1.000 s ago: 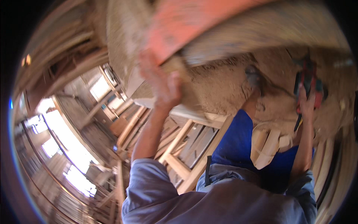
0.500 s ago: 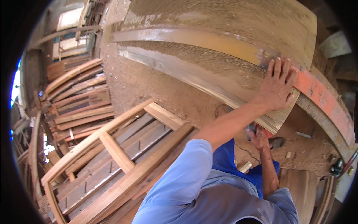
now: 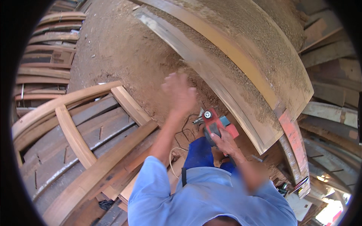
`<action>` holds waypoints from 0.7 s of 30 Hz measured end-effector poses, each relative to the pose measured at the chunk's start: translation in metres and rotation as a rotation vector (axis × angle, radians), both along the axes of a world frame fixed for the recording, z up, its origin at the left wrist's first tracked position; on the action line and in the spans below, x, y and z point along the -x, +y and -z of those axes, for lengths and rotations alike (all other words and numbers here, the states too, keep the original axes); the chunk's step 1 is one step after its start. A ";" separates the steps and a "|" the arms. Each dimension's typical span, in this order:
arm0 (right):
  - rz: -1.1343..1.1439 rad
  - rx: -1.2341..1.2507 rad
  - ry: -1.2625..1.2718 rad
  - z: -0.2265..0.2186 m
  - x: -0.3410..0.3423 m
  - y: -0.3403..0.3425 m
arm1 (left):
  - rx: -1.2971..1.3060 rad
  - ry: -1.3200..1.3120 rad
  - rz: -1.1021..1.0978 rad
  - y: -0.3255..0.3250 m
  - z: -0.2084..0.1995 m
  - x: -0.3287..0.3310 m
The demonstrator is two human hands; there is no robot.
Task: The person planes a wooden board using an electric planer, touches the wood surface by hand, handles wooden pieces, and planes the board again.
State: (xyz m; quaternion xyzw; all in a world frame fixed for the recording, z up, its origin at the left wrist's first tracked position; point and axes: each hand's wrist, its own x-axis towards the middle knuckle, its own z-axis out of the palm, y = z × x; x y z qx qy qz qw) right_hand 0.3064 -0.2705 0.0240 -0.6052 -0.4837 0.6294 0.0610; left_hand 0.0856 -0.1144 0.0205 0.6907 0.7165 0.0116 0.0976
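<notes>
My right hand [image 3: 225, 144] is wrapped round the black handle of a red and black electric hand planer [image 3: 215, 117], held in front of my body beside the near edge of the bench. My left hand [image 3: 179, 92] is in the air to the left of the planer, its fingers apart and slightly blurred, with nothing in it. A long pale wooden board [image 3: 222, 94] covered in shavings lies lengthwise on the bench. Beside it runs a yellow-orange strip [image 3: 233, 54] that meets a worn red piece [image 3: 294, 137] at the near end.
A wooden frame with crossbars [image 3: 75, 135] lies on stacked timber at my left. Curved wooden pieces [image 3: 49, 56] are piled at the far left. A pale cable [image 3: 171, 158] loops near my legs. More boards [image 3: 328, 56] stand at the right.
My left hand has left the strip at the bench end and moved left into the air. My right hand has brought the planer up from beneath the board's end into plain view.
</notes>
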 end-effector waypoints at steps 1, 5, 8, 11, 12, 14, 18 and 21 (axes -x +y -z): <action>-0.027 0.002 0.042 -0.009 0.010 0.008 | -0.153 0.178 -0.120 -0.020 0.026 0.054; -0.008 -0.074 0.241 -0.025 0.025 0.033 | 0.065 -0.276 -0.505 -0.102 0.057 0.152; 0.012 -0.082 0.340 -0.044 0.021 0.048 | 0.173 -0.782 -0.665 -0.149 0.033 0.083; -0.046 -0.153 0.355 -0.076 0.016 0.060 | 0.011 -1.246 -0.707 -0.187 0.023 -0.009; -0.035 -0.168 0.384 -0.088 0.012 0.062 | -0.070 -1.368 -0.712 -0.190 0.014 -0.037; -0.027 -0.215 0.371 -0.084 -0.001 0.065 | -0.179 -1.501 -0.702 -0.180 0.009 -0.078; 0.047 -0.144 0.328 -0.079 -0.031 0.066 | -0.318 -1.146 -0.658 -0.174 0.015 -0.116; 0.016 -0.130 0.245 -0.069 -0.048 0.073 | -0.240 -1.141 -0.683 -0.162 0.018 -0.130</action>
